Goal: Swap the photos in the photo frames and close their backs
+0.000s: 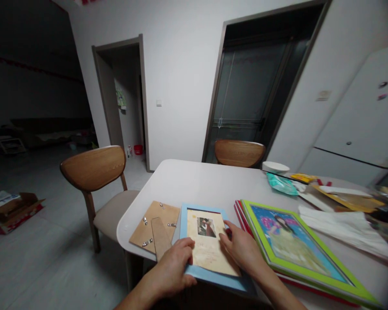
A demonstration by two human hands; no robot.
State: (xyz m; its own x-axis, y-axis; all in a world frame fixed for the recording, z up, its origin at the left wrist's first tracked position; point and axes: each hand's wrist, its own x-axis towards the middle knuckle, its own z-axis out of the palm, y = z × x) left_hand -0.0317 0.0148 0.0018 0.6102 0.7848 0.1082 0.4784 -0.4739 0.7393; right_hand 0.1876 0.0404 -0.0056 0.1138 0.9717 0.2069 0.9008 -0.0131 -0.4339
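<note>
A light blue picture frame [208,272] lies at the near edge of the table. Over its opening rests a cream card [210,254] with a small photo, slightly askew and overlapping the frame's lower right. My left hand [176,267] is closed at the frame's left edge, fingertips beside the card. My right hand [244,249] has its fingers bent at the card's right edge; a small dark red bit shows between them, too small to name. To the left lies the frame's brown backing board [139,228] with metal clips and a stand leg.
At right lies a stack of frames topped by a green-framed picture [291,241]. Farther right are white paper [342,226], a teal packet [281,184] and a white bowl [276,167]. Wooden chairs stand left [97,168] and behind [239,153] the white table [194,176].
</note>
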